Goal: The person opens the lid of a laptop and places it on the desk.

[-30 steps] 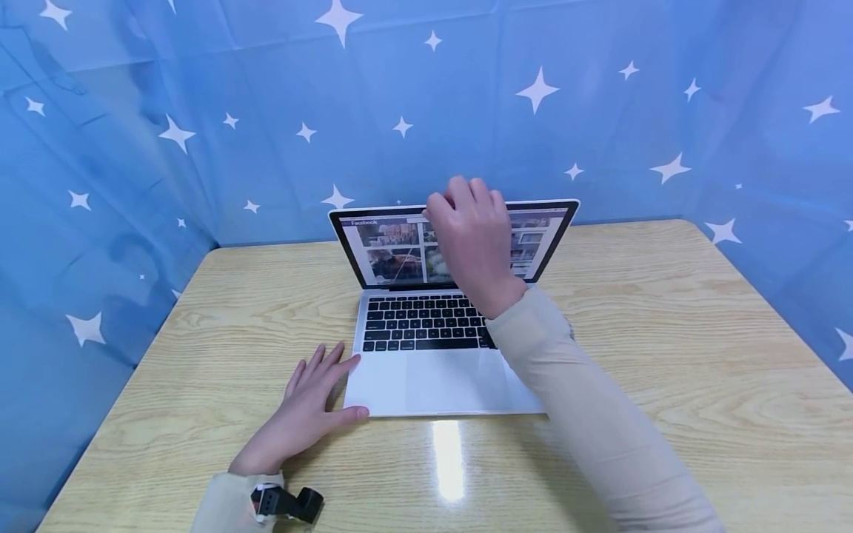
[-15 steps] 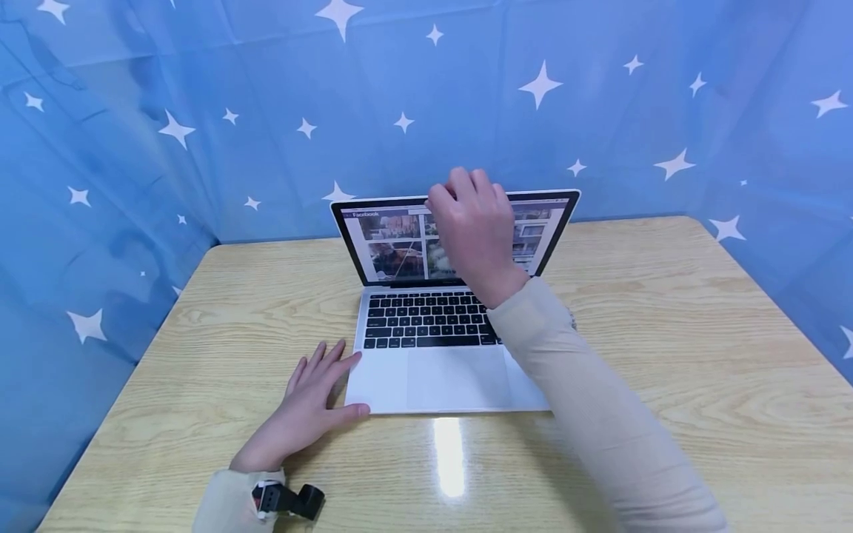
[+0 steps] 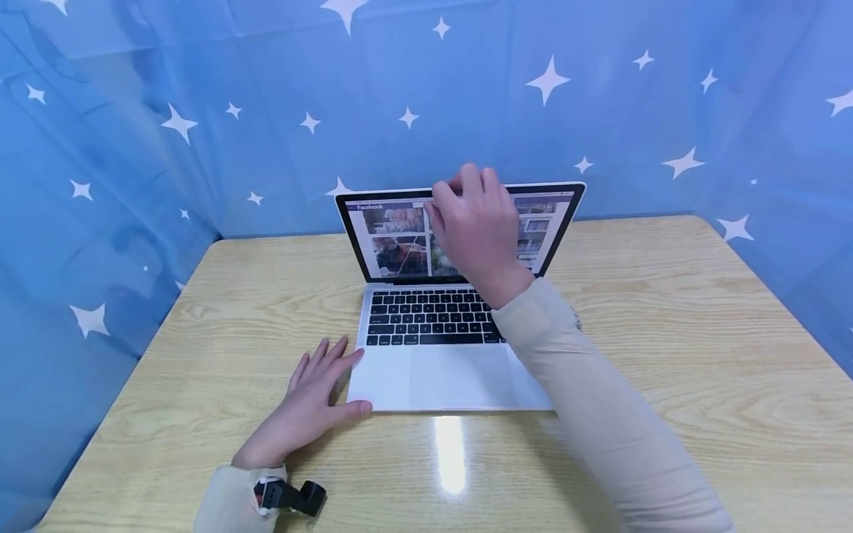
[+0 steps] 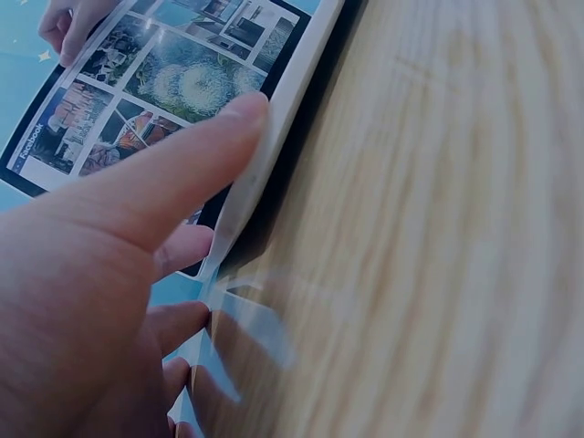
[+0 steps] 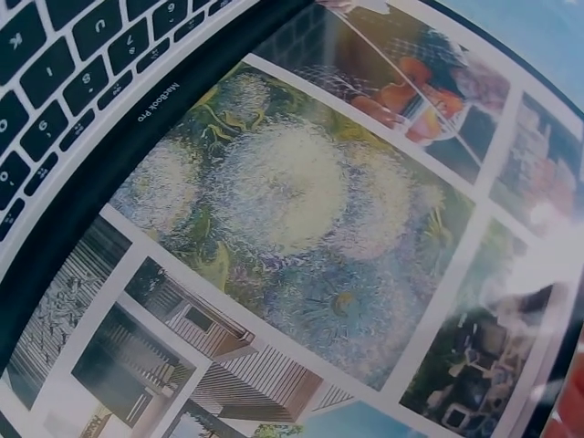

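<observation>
A silver laptop (image 3: 380,377) stands on the wooden table with its lid up and its screen lit with picture tiles. My right hand (image 3: 476,222) pinches the top edge of the lid near the middle, thumb in front and fingers bent over behind. My left hand (image 3: 303,407) lies by the near left corner, fingers spread; its thumb touches the front edge and its index fingertip the left edge. In the left wrist view, the thumb (image 4: 182,169) stretches along the laptop's edge. The right wrist view is filled by the screen (image 5: 292,201) and part of the keyboard (image 5: 64,73).
The wooden table (image 3: 666,311) reaches out on both sides of the laptop. Behind it hangs a blue cloth (image 3: 266,74) with white stars. A dark camera (image 3: 293,497) is strapped to the left wrist.
My right hand and the lid's top edge have moved up and back a little, so the lid leans open slightly further. The left hand keeps its place; the head view shifts slightly.
</observation>
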### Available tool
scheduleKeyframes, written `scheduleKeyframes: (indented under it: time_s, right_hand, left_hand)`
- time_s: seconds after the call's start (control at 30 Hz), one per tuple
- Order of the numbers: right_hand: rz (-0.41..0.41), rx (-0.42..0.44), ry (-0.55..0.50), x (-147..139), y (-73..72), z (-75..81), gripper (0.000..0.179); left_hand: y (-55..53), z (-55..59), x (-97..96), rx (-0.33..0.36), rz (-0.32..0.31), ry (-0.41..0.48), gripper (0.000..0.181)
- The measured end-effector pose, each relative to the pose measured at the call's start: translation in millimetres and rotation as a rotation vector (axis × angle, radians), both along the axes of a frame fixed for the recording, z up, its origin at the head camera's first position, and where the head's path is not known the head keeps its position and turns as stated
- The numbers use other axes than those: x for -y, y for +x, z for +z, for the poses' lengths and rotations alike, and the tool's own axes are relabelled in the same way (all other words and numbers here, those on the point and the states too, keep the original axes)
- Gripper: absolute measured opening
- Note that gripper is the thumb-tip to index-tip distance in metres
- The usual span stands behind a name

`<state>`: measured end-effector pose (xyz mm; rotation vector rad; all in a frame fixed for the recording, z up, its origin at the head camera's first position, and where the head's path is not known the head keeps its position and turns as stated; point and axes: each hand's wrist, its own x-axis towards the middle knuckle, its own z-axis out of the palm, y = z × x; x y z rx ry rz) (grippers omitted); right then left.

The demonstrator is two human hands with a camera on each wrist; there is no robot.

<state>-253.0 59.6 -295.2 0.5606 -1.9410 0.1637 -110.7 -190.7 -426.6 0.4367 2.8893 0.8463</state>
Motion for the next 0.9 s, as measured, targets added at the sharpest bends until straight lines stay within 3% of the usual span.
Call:
scheduleKeyframes:
  time_s: [0.57,0.9]
  right_hand:
    - [-0.039,0.112,0.063,-3.1,-0.5,-6.1,0.036]
    - [-0.031,0.12,0.055,-1.8,-2.8,-8.7,0.036]
  left_hand:
    - [-1.1,0.1,0.7,-0.016,-0.01,0.004,0.079]
    - [0.3,0.2,-0.3,-0.015,-0.007,0.002,0.08]
